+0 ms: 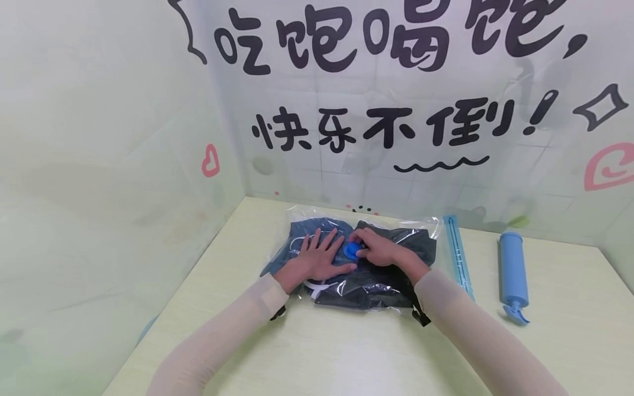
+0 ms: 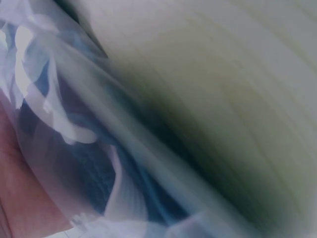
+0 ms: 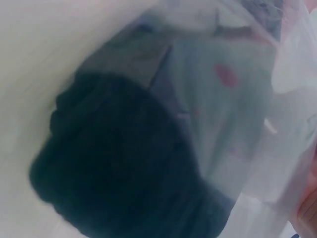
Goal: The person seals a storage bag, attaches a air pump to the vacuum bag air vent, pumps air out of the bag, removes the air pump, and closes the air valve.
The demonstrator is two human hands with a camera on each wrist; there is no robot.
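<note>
A clear plastic storage bag lies on the pale table, filled with dark folded clothes. A round blue valve cap sits on its top. My left hand lies flat with spread fingers on the bag, just left of the cap. My right hand has its fingers curled and pinches the cap from the right. The left wrist view is blurred and shows the bag with blue cloth close up. In the right wrist view the dark cloth shows through the plastic; neither hand is plain there.
A blue hand pump lies on the table to the right. Between it and the bag lies a long blue sealing strip. Plastic-covered walls with printed lettering close the table at the back and left.
</note>
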